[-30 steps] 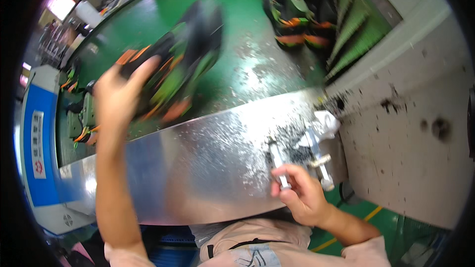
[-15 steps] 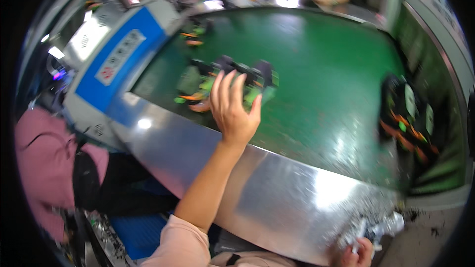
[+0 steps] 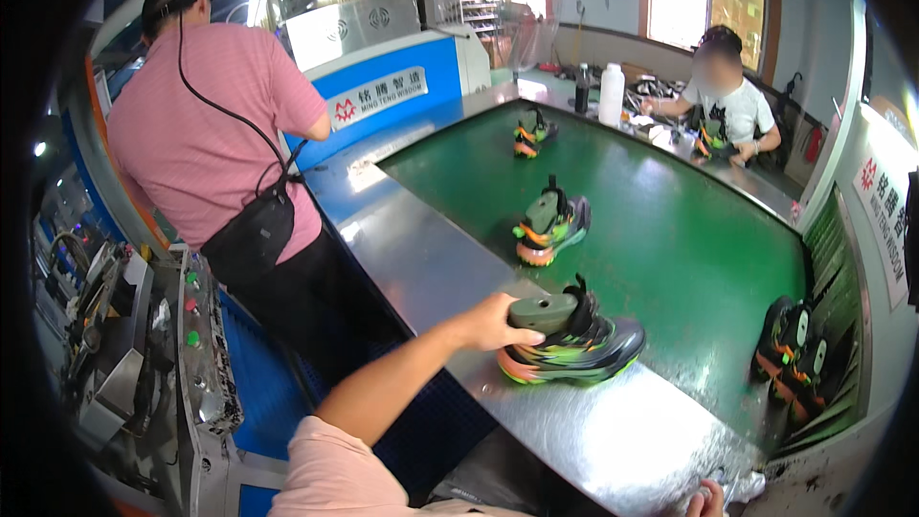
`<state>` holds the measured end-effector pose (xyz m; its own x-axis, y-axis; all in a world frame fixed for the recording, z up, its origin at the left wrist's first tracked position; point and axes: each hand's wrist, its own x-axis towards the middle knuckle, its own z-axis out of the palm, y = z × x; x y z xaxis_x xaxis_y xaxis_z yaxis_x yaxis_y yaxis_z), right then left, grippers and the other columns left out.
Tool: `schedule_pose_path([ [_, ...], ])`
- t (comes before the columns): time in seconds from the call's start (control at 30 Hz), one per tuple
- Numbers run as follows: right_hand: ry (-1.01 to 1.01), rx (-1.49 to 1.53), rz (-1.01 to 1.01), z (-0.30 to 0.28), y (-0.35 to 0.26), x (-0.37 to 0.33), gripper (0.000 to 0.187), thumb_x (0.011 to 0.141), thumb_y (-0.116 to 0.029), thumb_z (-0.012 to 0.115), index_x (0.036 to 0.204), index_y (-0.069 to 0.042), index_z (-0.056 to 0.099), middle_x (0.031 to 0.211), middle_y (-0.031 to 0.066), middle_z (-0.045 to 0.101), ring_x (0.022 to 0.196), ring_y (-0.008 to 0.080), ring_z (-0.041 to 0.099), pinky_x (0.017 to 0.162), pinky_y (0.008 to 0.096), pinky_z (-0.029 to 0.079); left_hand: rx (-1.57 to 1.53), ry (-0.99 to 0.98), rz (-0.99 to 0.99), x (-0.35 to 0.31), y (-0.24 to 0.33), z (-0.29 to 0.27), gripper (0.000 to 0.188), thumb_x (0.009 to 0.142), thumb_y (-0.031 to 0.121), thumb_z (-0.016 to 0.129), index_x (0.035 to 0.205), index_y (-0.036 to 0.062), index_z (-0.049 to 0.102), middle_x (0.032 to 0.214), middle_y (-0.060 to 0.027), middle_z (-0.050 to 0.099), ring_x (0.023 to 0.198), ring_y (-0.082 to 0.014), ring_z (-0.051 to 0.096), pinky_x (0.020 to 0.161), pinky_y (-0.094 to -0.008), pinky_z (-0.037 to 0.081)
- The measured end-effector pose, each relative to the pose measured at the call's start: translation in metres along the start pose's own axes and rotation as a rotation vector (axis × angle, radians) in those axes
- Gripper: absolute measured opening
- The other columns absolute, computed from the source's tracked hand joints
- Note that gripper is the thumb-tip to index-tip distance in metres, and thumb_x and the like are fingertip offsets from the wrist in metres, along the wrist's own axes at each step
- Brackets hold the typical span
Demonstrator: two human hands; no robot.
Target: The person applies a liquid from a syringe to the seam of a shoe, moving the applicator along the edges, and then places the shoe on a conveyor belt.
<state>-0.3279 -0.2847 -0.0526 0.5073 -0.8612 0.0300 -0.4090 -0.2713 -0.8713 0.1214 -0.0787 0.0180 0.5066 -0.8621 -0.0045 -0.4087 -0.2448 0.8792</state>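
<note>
My left hand (image 3: 498, 322) grips the heel end of a sneaker (image 3: 598, 349), dark with orange and green streaks. A grey-green shoe last (image 3: 542, 314) fills the sneaker's opening. The sneaker is over the metal edge of the table, its toe to the right; whether it touches the metal I cannot tell. At the lower right, partly cut off by the frame edge, my right hand (image 3: 706, 500) has its fingers curled in beside crumpled clear plastic (image 3: 745, 488); what they hold is not plain. Another lasted sneaker (image 3: 550, 227) stands farther back on the green conveyor belt (image 3: 661, 249).
A third sneaker (image 3: 528, 134) is at the belt's far end, and a pair (image 3: 793, 354) lies by the right wall. A person in pink (image 3: 211, 124) stands at left; another in white (image 3: 742, 105) works across the belt. Bottles (image 3: 610, 96) stand at the far edge.
My left hand has come back from over the belt toward the metal edge and now holds a sneaker. The view has tilted up and turned left. My right hand stays at the lower right.
</note>
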Motion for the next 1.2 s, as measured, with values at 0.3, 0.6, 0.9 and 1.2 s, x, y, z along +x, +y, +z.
schedule_pose_path([
  [0.3,-0.056,0.301,0.186,-0.014,-0.044,0.002,0.018,0.098,-0.022,0.051,0.105,-0.007,0.057,0.062,-0.0083,0.036,0.052,-0.0003,0.031,0.043,0.0173,0.021,1.051,-0.269,-0.101,0.028,0.098,0.005,0.067,0.049,0.041,0.087,0.098,0.002,0.063,0.093,-0.0173,0.067,0.087,-0.0348,0.065,0.075,-0.0407,0.051],
  [0.6,-0.199,0.101,0.272,-0.014,-0.058,-0.005,0.018,0.097,-0.013,0.049,0.111,-0.003,0.055,0.07,-0.0059,0.042,0.058,0.001,0.032,0.05,0.0174,0.024,0.63,0.18,0.634,-0.078,0.042,0.078,0.016,0.075,0.004,0.064,0.091,0.0043,0.066,0.091,-0.0127,0.071,0.089,-0.0258,0.069,0.068,-0.0308,0.053],
  [0.9,-0.8,0.938,0.3,0.109,-0.198,0.074,0.051,0.1,-0.049,0.035,0.107,0.0,0.05,0.059,-0.0038,0.037,0.047,0.0026,0.027,0.041,0.0191,0.021,0.632,0.179,0.62,-0.106,0.016,0.075,0.01,0.086,0.009,0.059,0.095,0.0077,0.063,0.096,-0.0095,0.071,0.093,-0.0243,0.069,0.076,-0.028,0.051],
  [1.2,-0.939,0.749,0.47,0.161,-0.211,0.093,0.053,0.1,-0.044,0.037,0.112,0.006,0.05,0.058,-0.0038,0.037,0.048,0.0028,0.023,0.045,0.0209,0.017,0.696,0.106,0.623,-0.104,0.017,0.07,0.013,0.089,0.015,0.054,0.099,0.0131,0.063,0.101,-0.0044,0.072,0.101,-0.0188,0.067,0.084,-0.0258,0.047],
])
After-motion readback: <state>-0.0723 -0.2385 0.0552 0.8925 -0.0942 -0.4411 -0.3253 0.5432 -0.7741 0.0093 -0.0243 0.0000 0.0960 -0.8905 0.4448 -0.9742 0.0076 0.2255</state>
